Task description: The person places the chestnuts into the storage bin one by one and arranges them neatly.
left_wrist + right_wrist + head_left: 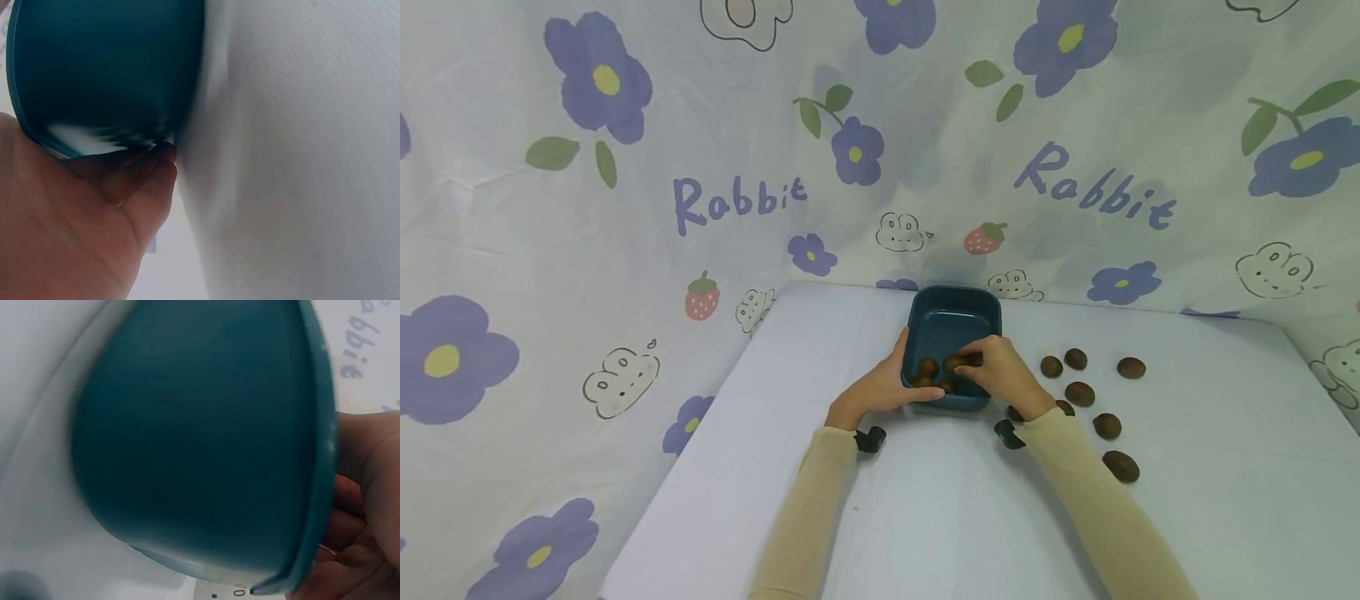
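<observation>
A deep teal box (951, 325) stands on the white table, with several round brown nut-like things (928, 367) at its near end. My left hand (882, 385) grips the near left corner, thumb over the near rim and fingers along the left side. In the left wrist view, those fingers (153, 187) lie against the teal wall. Reaching over the right rim, my right hand (1003, 375) pinches a brown nut-like thing (953, 363) between thumb and fingers inside the box. The right wrist view shows mostly the outside wall, which hides the fingertips.
More brown nut-like things (1079, 394) lie scattered on the table (1217, 400) to the right of the box, some partly hidden by the right wrist. A white cloth curtain (917, 183) printed with flowers and rabbits hangs right behind the table and along the left.
</observation>
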The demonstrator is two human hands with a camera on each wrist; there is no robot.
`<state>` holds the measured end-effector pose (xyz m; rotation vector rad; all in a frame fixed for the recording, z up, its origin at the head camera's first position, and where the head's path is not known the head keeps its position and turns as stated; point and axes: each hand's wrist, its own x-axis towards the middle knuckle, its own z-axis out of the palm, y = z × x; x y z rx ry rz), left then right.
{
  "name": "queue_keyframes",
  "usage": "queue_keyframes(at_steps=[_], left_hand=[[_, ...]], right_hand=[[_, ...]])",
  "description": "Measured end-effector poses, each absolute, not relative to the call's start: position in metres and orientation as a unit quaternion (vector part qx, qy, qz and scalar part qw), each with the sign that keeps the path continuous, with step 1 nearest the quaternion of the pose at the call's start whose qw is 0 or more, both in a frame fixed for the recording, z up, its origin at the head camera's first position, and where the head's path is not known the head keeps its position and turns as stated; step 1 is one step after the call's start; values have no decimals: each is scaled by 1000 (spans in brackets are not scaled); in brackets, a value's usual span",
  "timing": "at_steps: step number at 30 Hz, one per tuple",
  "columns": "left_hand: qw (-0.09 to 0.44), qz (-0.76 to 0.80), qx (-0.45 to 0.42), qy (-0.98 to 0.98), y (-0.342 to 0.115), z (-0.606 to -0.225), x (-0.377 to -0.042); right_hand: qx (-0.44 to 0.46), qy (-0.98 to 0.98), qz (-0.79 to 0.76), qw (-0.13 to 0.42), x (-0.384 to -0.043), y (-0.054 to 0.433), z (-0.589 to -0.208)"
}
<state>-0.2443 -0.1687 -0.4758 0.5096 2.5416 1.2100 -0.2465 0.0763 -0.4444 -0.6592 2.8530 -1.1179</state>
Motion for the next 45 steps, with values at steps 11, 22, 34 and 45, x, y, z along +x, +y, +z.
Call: queue_keyframes(at_steps=[11,22,34,45], left_hand=[[134,421,188,877,-168,-477,-245],[123,430,199,872,-169,-480,-247],[129,427,192,874,-169,-480,-247],[126,430,197,872,-170,-482,-248]], right_hand=[[-217,918,-330,15,-253,69,-446],[-206,932,-295,45,-256,62,-445],[-195,937,-280,70,-259,57,-450],[-206,931,-289,82,-259,55,-451]])
